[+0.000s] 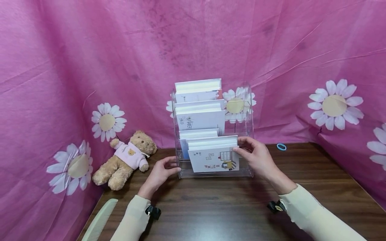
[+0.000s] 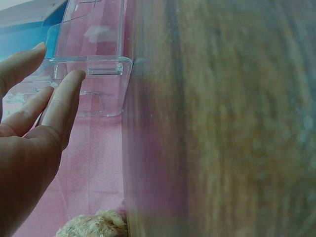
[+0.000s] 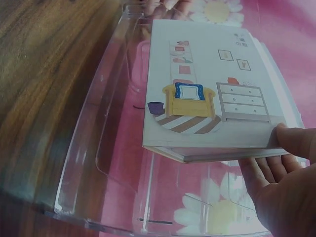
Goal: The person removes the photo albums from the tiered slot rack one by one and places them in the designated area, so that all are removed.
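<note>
— Take the rack (image 1: 246, 172) as the clock's centre: clear, glossy plastic, stepped in tiers, rounded at the corners, standing on a dark wood-grain worktop (image 1: 199, 204). And at twelve, creased pink cloth (image 1: 199, 40) with big white daisies!

— Plush at nine, too: a teddy bear (image 1: 128, 157), curly tan fur, pale pink top. A pale green comb (image 1: 101, 219), long and toothed, shows at eight; a smooth blue ring (image 1: 281, 147) at three.

— Where's the room to move?

— Toward six, where the wood runs on in front of the rack's low lip. More white books (image 1: 202, 121) rise in tiers toward twelve, page edges up, so it's tighter there.

— And the front book (image 1: 212, 161)?

— At six, tilted back over the lowest tier! Whether its foot rests on plastic, I can't tell. The right hand (image 1: 258, 159) has it from four o'clock, fingers behind and thumb on the cover, pinching the side edge.

— The left hand (image 1: 159, 173)?

— Over at eight, fingers straight and parted, gripping nothing, right by the rack's near corner. Contact? Can't say.

— Lovely cover: crisp white board, square corners, a yellow armchair with a blue-edged cushion, grey drawers, a striped round rug, two little framed pictures.
</note>
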`<move>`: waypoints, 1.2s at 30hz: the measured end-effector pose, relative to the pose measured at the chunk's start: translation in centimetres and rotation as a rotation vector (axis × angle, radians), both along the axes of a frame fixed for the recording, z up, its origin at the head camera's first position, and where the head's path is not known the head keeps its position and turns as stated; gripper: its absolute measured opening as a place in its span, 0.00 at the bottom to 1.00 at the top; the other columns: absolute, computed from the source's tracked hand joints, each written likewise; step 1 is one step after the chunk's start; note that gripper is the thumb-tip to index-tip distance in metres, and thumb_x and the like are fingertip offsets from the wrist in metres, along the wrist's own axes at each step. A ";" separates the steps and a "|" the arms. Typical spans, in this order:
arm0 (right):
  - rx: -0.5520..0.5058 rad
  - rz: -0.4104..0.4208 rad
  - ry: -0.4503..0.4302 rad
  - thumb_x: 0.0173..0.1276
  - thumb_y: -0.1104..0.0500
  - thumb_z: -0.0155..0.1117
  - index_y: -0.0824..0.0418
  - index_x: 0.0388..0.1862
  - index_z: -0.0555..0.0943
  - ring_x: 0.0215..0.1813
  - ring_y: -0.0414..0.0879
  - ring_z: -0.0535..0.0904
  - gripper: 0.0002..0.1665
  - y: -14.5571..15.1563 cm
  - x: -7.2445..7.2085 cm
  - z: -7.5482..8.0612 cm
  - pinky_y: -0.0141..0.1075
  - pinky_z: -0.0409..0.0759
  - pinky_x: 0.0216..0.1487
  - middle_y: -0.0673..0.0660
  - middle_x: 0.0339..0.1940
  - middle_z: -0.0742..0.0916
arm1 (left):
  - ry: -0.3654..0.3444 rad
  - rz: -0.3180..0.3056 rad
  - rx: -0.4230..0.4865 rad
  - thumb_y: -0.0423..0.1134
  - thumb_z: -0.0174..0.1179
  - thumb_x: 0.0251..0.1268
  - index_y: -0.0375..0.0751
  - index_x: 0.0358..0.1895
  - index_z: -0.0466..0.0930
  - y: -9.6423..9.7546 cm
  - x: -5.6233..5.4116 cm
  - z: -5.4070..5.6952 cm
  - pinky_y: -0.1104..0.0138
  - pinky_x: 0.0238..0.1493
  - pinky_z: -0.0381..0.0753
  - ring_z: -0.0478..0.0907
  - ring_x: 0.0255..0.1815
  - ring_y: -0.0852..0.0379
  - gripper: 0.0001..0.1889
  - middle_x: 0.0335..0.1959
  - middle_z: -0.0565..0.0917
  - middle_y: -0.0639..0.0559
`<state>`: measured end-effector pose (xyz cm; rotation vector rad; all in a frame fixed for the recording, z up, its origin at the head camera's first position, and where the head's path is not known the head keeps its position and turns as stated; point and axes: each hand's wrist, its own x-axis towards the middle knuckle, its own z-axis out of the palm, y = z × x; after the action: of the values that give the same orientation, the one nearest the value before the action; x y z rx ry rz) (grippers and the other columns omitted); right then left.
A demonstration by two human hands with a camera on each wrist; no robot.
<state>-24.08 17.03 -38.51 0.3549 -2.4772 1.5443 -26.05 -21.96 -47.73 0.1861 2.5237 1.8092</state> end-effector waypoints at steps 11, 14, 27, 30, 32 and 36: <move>0.025 -0.021 0.043 0.78 0.59 0.77 0.67 0.66 0.86 0.43 0.33 0.81 0.22 1.2 0.8 0.9 0.25 0.82 0.42 0.67 0.56 0.92 | -0.004 -0.003 -0.004 0.31 0.76 0.72 0.31 0.72 0.82 0.1 0.1 0.0 0.76 0.52 0.85 0.88 0.64 0.45 0.28 0.65 0.88 0.29; 0.023 -0.021 0.050 0.79 0.58 0.77 0.67 0.65 0.86 0.42 0.34 0.82 0.22 1.6 1.1 1.2 0.26 0.83 0.41 0.67 0.55 0.92 | 0.000 -0.001 -0.009 0.31 0.76 0.72 0.31 0.72 0.83 0.2 0.2 0.1 0.76 0.52 0.85 0.88 0.63 0.45 0.27 0.64 0.89 0.29; 0.076 -0.072 0.116 0.76 0.59 0.79 0.65 0.64 0.88 0.37 0.33 0.80 0.21 4.3 2.0 1.8 0.28 0.80 0.35 0.61 0.50 0.93 | 0.015 -0.009 -0.023 0.30 0.74 0.73 0.31 0.72 0.82 -0.1 0.3 0.2 0.76 0.52 0.85 0.87 0.65 0.41 0.26 0.65 0.88 0.30; 0.094 -0.096 0.115 0.76 0.58 0.79 0.65 0.64 0.88 0.36 0.34 0.78 0.22 5.1 2.2 1.9 0.29 0.79 0.33 0.49 0.44 0.92 | 0.014 -0.010 -0.021 0.29 0.74 0.73 0.31 0.72 0.82 -0.1 0.3 0.2 0.76 0.53 0.85 0.87 0.65 0.41 0.26 0.65 0.88 0.29; 0.105 -0.111 0.120 0.76 0.58 0.79 0.64 0.64 0.88 0.35 0.34 0.77 0.22 5.7 2.2 1.8 0.29 0.78 0.32 0.40 0.41 0.90 | 0.011 -0.007 -0.021 0.29 0.74 0.73 0.31 0.72 0.82 0.0 0.3 0.2 0.76 0.53 0.85 0.87 0.65 0.42 0.26 0.65 0.88 0.29; 0.106 -0.137 0.122 0.77 0.57 0.79 0.64 0.65 0.87 0.36 0.33 0.76 0.22 7.1 2.4 1.8 0.29 0.77 0.32 0.29 0.39 0.87 | 0.009 -0.010 -0.022 0.29 0.74 0.74 0.31 0.72 0.82 0.1 0.2 0.2 0.76 0.53 0.85 0.87 0.64 0.42 0.26 0.65 0.88 0.29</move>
<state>-21.70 24.11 -36.69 0.2805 -2.4397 1.3025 -25.81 -21.91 -47.52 0.2061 2.5425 1.7807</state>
